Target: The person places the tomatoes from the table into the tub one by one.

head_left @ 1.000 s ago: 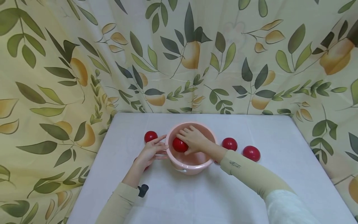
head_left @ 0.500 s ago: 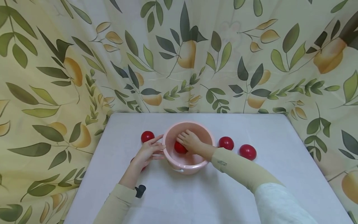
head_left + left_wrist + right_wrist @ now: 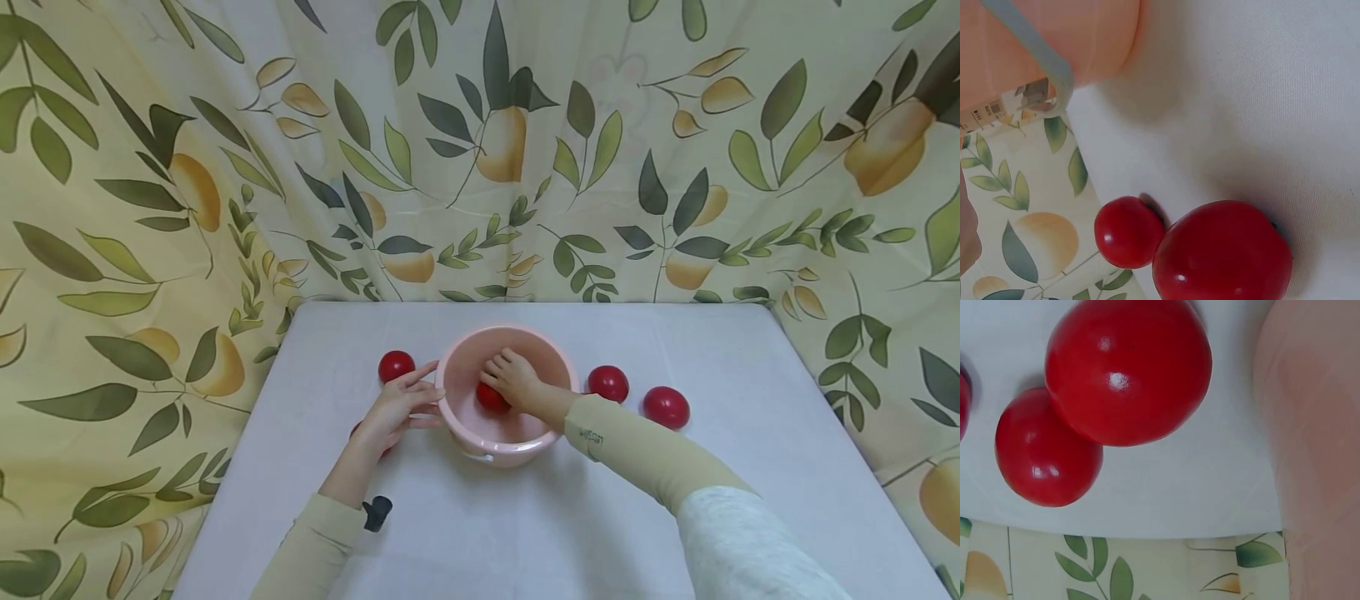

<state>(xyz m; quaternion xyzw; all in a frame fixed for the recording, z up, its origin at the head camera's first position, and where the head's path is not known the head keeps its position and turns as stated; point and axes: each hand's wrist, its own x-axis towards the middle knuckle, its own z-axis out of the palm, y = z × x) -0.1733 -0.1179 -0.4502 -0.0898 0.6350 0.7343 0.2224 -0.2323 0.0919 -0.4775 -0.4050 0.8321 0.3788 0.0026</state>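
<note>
A pink bucket stands on the table in the head view. My right hand reaches down inside it, fingers curled over a red tomato low in the bucket. My left hand is at the bucket's left side, its fairly straight fingers touching the rim and wall. The left wrist view shows the bucket's pale handle and two tomatoes below, a nearer one and a farther one. In the right wrist view, a large-looking tomato overlaps another tomato beside the bucket; the right hand is hidden there.
Two tomatoes, one and another, lie right of the bucket; a third is mostly behind the right forearm. On the left, one tomato lies behind the left hand, another partly under its wrist. A leaf-patterned curtain borders the white table.
My right hand has gone deeper into the bucket with the tomato, then shifted slightly right. The left hand stays at the rim. The whole head view has shifted a little.
</note>
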